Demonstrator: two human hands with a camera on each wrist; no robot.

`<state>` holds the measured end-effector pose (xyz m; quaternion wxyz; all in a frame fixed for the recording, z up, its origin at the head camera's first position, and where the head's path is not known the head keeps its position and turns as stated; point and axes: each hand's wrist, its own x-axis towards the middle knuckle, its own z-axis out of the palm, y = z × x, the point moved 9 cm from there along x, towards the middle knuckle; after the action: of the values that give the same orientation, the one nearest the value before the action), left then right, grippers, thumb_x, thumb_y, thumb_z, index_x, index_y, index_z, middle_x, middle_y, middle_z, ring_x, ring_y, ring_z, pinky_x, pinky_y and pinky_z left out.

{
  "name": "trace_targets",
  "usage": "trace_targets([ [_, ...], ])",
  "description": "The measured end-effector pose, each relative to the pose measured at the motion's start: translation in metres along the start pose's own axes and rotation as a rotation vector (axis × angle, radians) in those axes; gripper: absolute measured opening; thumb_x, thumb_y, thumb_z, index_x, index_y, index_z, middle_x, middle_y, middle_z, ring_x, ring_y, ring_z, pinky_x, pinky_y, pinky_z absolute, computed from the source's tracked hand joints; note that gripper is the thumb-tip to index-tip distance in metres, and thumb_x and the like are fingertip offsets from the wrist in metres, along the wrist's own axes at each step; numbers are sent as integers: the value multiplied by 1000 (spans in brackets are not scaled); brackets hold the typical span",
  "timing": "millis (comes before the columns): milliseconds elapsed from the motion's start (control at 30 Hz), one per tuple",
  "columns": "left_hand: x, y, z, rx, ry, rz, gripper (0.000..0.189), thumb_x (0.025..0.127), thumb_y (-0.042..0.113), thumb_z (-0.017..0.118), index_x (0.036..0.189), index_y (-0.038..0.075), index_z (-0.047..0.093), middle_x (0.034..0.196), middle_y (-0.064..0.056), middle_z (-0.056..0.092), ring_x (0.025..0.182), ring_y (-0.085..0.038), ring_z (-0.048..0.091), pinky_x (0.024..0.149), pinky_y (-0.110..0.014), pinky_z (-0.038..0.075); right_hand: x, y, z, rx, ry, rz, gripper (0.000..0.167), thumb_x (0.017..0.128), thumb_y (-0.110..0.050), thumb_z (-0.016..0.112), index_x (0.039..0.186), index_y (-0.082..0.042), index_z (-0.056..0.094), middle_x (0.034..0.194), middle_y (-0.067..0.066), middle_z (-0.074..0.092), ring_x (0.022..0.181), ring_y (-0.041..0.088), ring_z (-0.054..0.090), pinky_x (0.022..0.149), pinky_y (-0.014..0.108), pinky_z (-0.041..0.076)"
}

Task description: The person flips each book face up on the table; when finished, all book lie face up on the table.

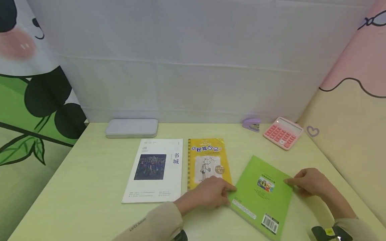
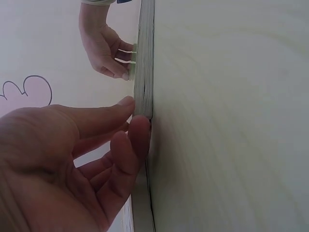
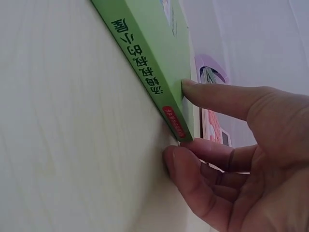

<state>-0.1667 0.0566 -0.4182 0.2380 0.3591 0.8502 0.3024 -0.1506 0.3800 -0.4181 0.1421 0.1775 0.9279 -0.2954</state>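
Note:
A green book point(image 1: 263, 197) lies at an angle on the table, its barcode side up. My left hand point(image 1: 208, 192) holds its left edge; in the left wrist view the thumb is on the cover side and curled fingers are at the page edge point(image 2: 145, 63). At the far right corner, my right hand point(image 1: 312, 184) pinches the book, thumb on the cover and fingers by the spine point(image 3: 145, 67). Just left of it is a yellow book point(image 1: 208, 160), partly hidden behind my left hand. A white magazine point(image 1: 156, 187) lies farther left.
Along the back of the table are a pale flat case point(image 1: 131, 128), a purple stapler point(image 1: 251, 124) and a pink calculator point(image 1: 283, 133). A white sheet point(image 1: 196, 67) rises behind the table's rear edge. Patterned walls stand at both sides.

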Motion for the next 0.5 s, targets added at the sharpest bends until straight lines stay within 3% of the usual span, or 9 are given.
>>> trace_targets([
  [333, 2, -2, 3, 50, 17, -3, 56, 88, 14, 84, 141, 21, 69, 68, 11, 61, 55, -5, 57, 56, -19, 47, -3, 7, 4, 106, 3, -13, 40, 96, -35, 77, 98, 3, 62, 87, 4, 60, 76, 17, 58, 65, 30, 55],
  [500, 2, -2, 3, 43, 16, -1, 56, 87, 13, 85, 141, 21, 69, 68, 11, 61, 54, -5, 58, 56, -19, 48, -5, 10, -1, 266, 37, -30, 34, 102, -32, 70, 97, 1, 63, 90, 3, 70, 75, 17, 69, 70, 31, 62],
])
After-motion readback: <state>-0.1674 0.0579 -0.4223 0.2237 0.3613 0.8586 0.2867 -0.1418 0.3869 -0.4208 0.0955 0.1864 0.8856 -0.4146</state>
